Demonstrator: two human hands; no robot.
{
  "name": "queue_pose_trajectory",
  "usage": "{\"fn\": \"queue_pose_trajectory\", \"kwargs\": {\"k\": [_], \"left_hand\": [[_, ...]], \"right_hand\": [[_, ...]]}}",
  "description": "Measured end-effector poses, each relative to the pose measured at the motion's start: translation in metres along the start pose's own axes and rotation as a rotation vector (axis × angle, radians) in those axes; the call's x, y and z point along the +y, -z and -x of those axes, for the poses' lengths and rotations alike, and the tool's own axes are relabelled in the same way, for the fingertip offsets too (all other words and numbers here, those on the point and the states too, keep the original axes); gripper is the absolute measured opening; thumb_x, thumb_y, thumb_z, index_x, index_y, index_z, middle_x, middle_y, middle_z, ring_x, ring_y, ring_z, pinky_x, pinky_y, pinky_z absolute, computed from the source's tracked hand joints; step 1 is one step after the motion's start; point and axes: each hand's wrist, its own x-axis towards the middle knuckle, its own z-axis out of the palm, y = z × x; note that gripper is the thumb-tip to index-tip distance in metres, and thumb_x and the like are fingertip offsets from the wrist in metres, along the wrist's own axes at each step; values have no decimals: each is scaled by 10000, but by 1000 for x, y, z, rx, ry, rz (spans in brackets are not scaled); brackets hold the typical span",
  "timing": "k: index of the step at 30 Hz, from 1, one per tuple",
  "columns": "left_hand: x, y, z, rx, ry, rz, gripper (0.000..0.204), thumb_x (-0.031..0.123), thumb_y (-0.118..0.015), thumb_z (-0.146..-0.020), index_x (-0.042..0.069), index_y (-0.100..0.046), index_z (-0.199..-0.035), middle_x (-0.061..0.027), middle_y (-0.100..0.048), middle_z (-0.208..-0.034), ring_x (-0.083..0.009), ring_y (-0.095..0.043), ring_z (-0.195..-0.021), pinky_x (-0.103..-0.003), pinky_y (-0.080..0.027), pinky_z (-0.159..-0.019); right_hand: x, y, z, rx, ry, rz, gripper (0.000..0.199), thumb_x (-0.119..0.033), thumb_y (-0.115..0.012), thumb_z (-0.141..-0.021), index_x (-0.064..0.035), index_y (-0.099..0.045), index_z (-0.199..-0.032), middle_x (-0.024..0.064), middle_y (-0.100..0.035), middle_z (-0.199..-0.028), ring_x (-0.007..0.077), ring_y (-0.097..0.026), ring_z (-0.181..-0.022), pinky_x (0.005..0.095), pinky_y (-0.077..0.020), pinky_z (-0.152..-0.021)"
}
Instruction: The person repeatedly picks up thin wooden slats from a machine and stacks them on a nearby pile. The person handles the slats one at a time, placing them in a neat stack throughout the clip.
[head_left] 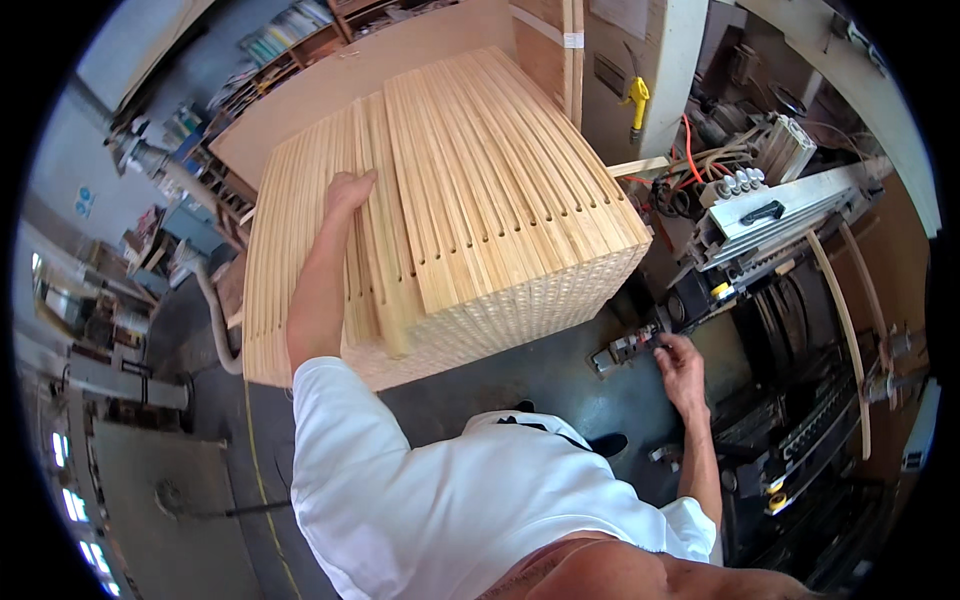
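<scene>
Wooden slat (385, 275) — likely light and stiff, best held by its long edges — sat in the left hand's (351, 189) grasp; whether the right hand (683, 373) gripped anything, I couldn't tell.

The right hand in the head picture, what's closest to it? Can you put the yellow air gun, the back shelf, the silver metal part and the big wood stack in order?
From the right hand:
1. Silver metal part: just left of it.
2. Big wood stack: ahead and left.
3. Yellow air gun: ahead, by the pillar.
4. Back shelf: far upper left.
</scene>
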Motion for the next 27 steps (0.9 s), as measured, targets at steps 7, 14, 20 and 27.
{"fn": "queue_pose_trajectory", "kwargs": {"k": [7,14,20,27], "left_hand": [[28,-24,-48,-1,-153,-28,593,496,-639,-866,-82,-723,-967,-279,-705,-1022,-355,-677,-1041,-410,-513,-907],[32,-19,-68,3,-330,-273,617,441,-624,-895,-78,-615,-1227,-255,-638,-1254,-362,-601,-1208,-422,-470,-1011],[164,-20,49,165,-1049,69,491,346,-647,-958,-8,-614,-1295,-196,-666,-1241,-304,-640,-1139,-381,-496,-965],[245,-30,383,-490,-1750,403,344,193,-617,-999,28,-616,-1301,-103,-675,-1183,-183,-633,-1009,-314,-501,-884]], "right_hand": [[-16,-43,69,-21,-231,161,291,-123,-693,-914,45,-650,-1147,141,-650,-968,220,-663,-804,319,-538,-721],[-35,-56,130,109,-238,255,327,-191,-679,-914,23,-640,-1158,173,-645,-958,309,-644,-828,385,-519,-761],[-112,-43,233,431,-206,409,325,-146,-671,-927,-30,-613,-1225,163,-624,-1193,336,-679,-933,388,-580,-771],[-224,-37,390,896,-194,604,383,-146,-720,-859,-61,-598,-1213,136,-628,-1173,338,-623,-1043,432,-515,-859]]}}
